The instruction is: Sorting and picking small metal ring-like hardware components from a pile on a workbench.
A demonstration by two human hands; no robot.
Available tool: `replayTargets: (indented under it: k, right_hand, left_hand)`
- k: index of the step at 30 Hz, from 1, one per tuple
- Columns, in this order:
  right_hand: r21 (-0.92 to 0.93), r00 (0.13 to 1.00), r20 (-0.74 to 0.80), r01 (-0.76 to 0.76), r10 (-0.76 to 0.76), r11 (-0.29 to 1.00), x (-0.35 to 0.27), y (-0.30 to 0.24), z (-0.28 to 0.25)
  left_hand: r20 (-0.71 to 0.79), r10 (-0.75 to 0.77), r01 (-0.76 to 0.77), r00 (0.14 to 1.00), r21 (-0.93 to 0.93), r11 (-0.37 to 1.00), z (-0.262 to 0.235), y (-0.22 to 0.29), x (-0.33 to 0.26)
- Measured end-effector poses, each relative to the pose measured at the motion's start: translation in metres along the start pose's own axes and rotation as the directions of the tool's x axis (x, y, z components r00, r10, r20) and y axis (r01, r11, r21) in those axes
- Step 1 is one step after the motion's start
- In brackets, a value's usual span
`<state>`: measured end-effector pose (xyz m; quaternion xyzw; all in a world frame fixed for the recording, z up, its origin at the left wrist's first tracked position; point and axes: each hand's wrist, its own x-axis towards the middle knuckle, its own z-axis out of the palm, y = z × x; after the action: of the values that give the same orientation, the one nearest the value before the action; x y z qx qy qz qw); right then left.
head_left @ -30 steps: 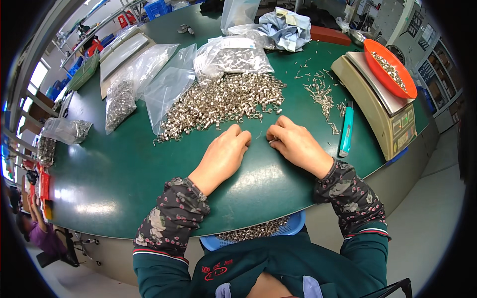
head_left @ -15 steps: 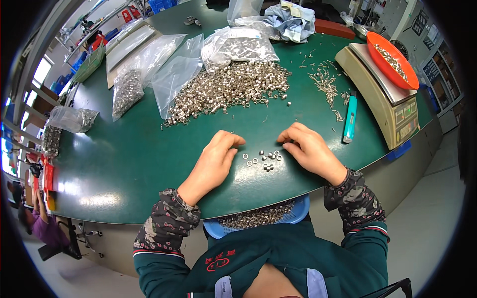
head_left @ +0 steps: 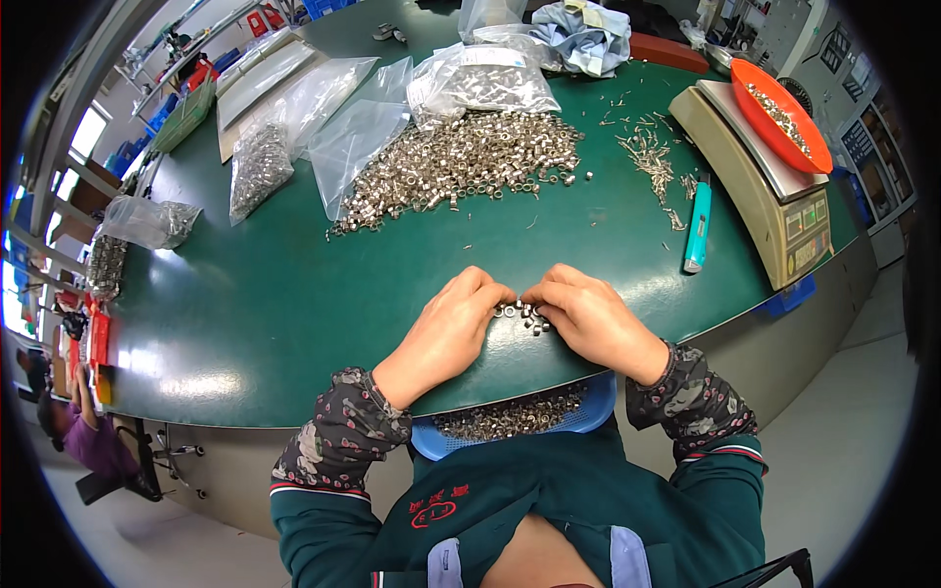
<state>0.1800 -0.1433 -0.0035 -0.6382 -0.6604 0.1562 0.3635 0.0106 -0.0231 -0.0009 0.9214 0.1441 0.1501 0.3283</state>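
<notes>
My left hand (head_left: 453,323) and my right hand (head_left: 594,318) rest on the green table near its front edge, fingertips almost meeting. Between and below them lies a small group of metal rings (head_left: 539,328), short silvery sleeves, some upright and some on their sides. The fingers of my left hand are curled and pressed together at the group's left side. My right hand's fingers are bent too, thumb and fingertips against its right side. Whether either hand pinches a ring is hidden by the fingers. Farther back spreads a large heap of the same rings (head_left: 461,162).
Behind the heap lies a clear bag of metal parts (head_left: 500,88); other bags (head_left: 263,171) lie left. At right are a teal cutter knife (head_left: 698,225), thin metal pins (head_left: 649,162), and a scale (head_left: 745,186) bearing a red dish (head_left: 784,122). A blue basket (head_left: 426,441) of rings sits below the edge.
Both hands have moved inward toward each other, closing the gap between them. The loose rings, spread out before, are now bunched closer together between the fingertips. The view has shifted slightly.
</notes>
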Motion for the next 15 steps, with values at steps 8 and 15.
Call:
replayTargets:
  k: [8,15]
  right_hand:
    - [0.097,0.924,0.363,0.088,-0.118,0.991,-0.032,-0.028,-0.011]
    - [0.016,0.944,0.189,0.273,-0.271,0.962,0.009,-0.034,-0.012]
  left_hand:
    - [0.267,0.064,-0.030,0.962,-0.129,0.991,-0.011,0.028,-0.048]
    - [0.353,0.067,-0.014,0.933,-0.152,0.988,-0.033,0.031,-0.066]
